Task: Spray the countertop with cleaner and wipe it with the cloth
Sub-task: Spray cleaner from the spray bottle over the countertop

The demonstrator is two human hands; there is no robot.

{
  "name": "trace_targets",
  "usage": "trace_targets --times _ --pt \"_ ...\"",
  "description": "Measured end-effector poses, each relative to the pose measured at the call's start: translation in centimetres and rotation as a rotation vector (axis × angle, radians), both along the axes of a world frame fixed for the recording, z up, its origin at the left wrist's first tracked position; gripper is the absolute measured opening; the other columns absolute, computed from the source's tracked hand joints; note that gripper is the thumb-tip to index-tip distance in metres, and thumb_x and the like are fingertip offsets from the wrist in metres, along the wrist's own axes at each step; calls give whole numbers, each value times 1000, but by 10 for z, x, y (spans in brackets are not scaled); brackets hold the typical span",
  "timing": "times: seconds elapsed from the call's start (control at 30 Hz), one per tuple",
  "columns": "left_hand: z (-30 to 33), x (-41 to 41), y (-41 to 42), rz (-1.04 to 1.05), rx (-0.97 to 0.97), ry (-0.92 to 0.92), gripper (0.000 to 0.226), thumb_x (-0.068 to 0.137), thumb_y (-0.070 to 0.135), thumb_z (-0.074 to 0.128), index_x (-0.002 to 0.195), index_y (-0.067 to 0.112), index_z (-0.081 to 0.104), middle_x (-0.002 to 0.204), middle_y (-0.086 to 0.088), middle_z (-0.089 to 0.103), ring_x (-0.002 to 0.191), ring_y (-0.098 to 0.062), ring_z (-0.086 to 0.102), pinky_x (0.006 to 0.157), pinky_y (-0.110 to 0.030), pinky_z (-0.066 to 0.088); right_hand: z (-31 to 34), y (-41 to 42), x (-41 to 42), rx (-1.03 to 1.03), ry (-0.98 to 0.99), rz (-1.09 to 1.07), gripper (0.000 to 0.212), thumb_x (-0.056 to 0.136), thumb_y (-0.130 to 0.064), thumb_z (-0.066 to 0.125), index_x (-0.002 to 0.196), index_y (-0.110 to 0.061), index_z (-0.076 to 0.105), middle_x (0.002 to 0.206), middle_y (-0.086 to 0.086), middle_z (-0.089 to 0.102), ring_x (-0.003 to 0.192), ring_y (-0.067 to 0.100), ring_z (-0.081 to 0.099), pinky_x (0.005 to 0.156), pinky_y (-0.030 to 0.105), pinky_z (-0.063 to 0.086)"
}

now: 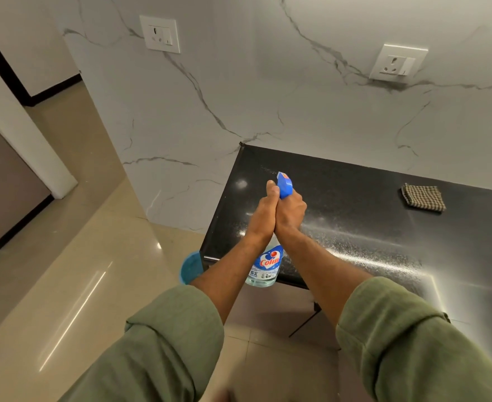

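We see both hands wrapped together around the neck of the spray bottle: the left hand curls round it from the left with its thumb up against the blue spray head, and the right hand grips from the right, fingers closed round the trigger side, though we cannot tell whether the trigger is squeezed. The bottle is held up over the near left end of the black countertop, nozzle pointing away towards the wall. Its body is clear with pale blue liquid, and its blue label reads "Colin" in red, with "5X" below; the smaller print is too small for us to read. A fine speckle of droplets lies across the countertop to the right of the hands. The cloth, a folded dark checked square, lies on the countertop well apart to the right, near the marble wall.
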State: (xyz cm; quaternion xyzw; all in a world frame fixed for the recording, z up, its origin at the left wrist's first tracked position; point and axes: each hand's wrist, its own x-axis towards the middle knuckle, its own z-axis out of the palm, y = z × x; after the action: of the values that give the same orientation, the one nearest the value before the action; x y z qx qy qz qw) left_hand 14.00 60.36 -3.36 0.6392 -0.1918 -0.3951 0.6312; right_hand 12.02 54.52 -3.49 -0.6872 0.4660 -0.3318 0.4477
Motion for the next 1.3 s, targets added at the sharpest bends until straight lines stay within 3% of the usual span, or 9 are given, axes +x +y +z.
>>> trace_targets --times 0.2,0.37,0.7,0.93,1.07,1.2,1.3 --pt "-13 -16 3 -8 43 -28 55 101 70 30 110 29 65 111 -12 73 104 -24 73 101 -50 56 -15 3 -14 58 -31 -10 28 98 -31 65 97 -3 66 85 14 65 70 15 59 59 22 46" --pt "-20 -30 12 5 50 0 46 105 63 26 102 34 62 107 -7 72 104 -23 72 101 -45 57 -22 8 -29 68 8 12 20 98 -26 65 88 -9 61 74 4 58 64 12 54 56 20 42" --pt "-34 -48 32 52 100 78 44 107 59 25 102 33 60 100 -2 69 97 -18 70 99 -38 55 -43 26 -43 122 143 54 23 98 -29 64 88 -8 62 74 5 59 59 10 52 52 19 34" --pt "-57 -63 45 79 149 112 50 104 64 29 106 29 65 105 -9 71 107 -25 71 106 -50 53 -60 44 -57 157 151 105 22 97 -27 66 91 -6 66 84 11 66 72 18 61 60 26 43" --pt "-61 -73 51 98 143 109 49 107 59 27 101 28 64 102 -8 71 103 -21 70 104 -44 54 -66 49 -65 167 177 131 25 96 -29 67 98 -4 67 88 12 67 73 16 61 60 23 42" --pt "-70 -81 60 96 133 134 45 107 57 28 100 27 62 94 -1 67 95 -14 67 85 -27 54 -70 56 -77 171 186 172 18 98 -24 65 92 -7 62 81 6 60 69 13 56 57 22 40" --pt "-72 -88 65 93 125 149 39 110 47 25 96 27 56 92 2 62 89 -11 62 81 -19 51 -79 61 -80 182 196 207 18 97 -24 65 92 -6 65 84 10 64 73 17 60 64 26 46"
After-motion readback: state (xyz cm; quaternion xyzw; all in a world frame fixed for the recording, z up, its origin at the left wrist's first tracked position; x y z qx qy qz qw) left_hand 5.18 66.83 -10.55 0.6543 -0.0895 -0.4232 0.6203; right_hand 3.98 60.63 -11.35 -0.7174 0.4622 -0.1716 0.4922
